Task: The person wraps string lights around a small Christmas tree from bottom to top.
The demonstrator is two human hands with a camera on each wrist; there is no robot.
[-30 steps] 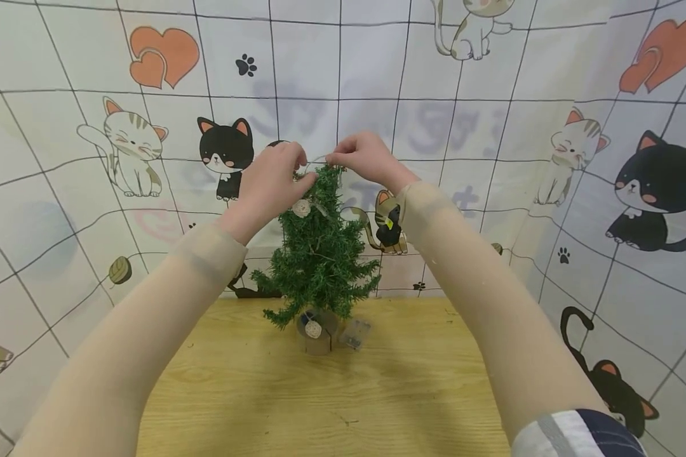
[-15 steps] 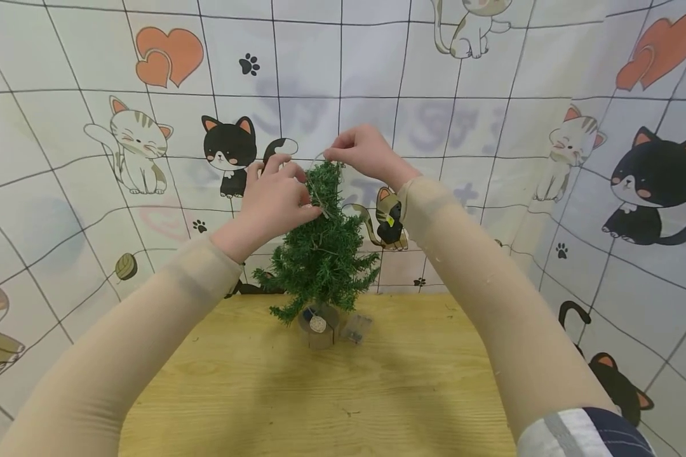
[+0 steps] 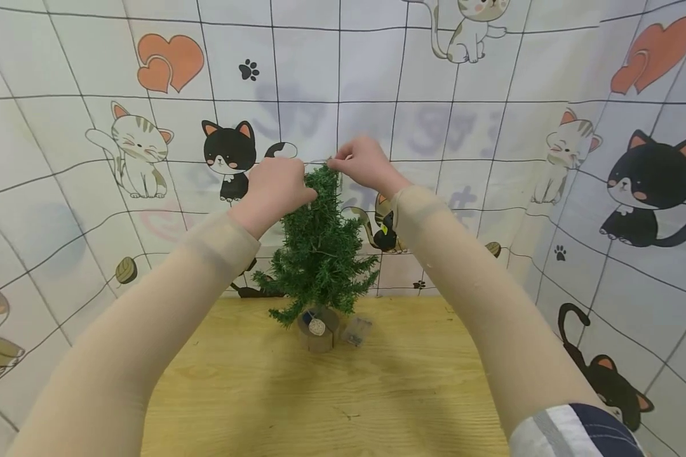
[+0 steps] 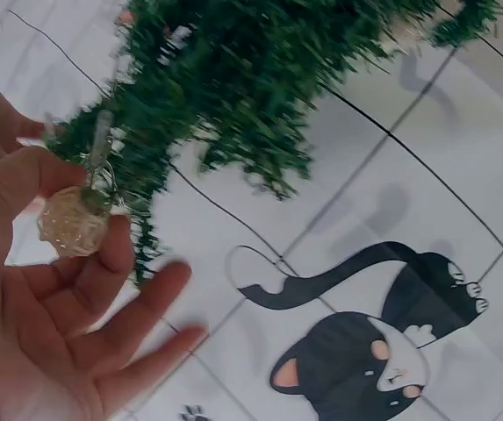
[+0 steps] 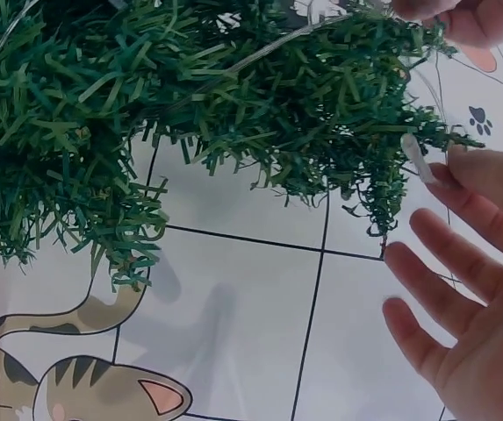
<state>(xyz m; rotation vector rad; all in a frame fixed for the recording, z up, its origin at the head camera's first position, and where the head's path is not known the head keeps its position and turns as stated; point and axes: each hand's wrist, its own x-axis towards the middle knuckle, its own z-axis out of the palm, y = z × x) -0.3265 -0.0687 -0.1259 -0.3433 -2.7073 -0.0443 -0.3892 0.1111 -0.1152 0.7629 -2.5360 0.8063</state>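
A small green artificial Christmas tree (image 3: 322,254) stands upright on a round wooden base (image 3: 319,343). At the upper left of the tree, my left hand (image 3: 277,187) pinches a pale woven ball light (image 4: 74,221) of a string of lights between thumb and fingers. In the head view that ball is hidden behind the hand. My right hand (image 3: 364,164) is at the treetop, and in the right wrist view its thumb and forefinger pinch the clear wire of the light string beside a clear sleeve (image 5: 416,158). Part of the clear wire (image 5: 269,54) runs along the branches.
Another woven ball (image 3: 317,327) hangs in front of the base. A clear battery box (image 3: 357,331) lies on the wooden table (image 3: 343,393), right of the base. Behind the tree hangs a white cloth (image 3: 423,76) printed with cats and grid lines.
My left hand dipped along the tree's left side, then rose back near the top. The ball that hung below it is now held in its fingers. My right hand stays at the treetop.
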